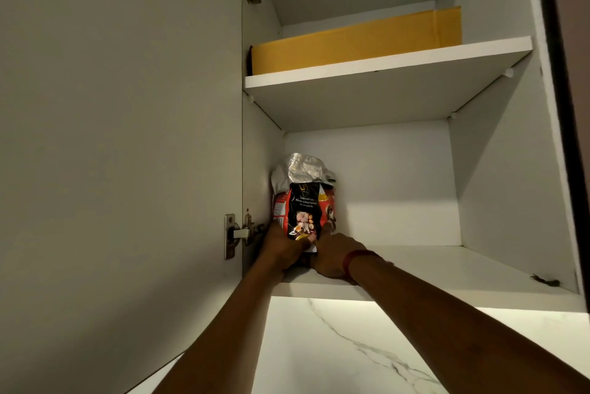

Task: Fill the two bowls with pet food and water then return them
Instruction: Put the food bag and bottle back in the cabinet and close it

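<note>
A pet food bag point(303, 205) stands upright on the lower shelf point(447, 269) of an open wall cabinet point(498, 170), tucked into the shelf's left side close to the cabinet's left wall and set a little back from the front edge. The bag is red and black with printed pictures, and its crumpled silver top is folded over. Both arms reach up into the cabinet. The left hand point(282, 250) grips the bag's lower left corner, its fingers point(298, 244) curled round the bottom edge and clamped on the packaging. The right hand point(335, 254) holds the lower right side of the bag with its back turned to the camera; its fingers press in against the bag and are partly hidden behind it. A red band point(357, 258) circles the right wrist. The two hands sit just beside each other, with the base of the bag between them. The cabinet door point(121, 138) stands open to the left, and its lower hinge point(238, 235) lies just left of the left hand. On the upper shelf point(383, 74) lies a long yellow-brown cardboard box point(351, 42). Below the cabinet, a white marbled surface point(351, 345) with grey veins is lit from above.
</note>
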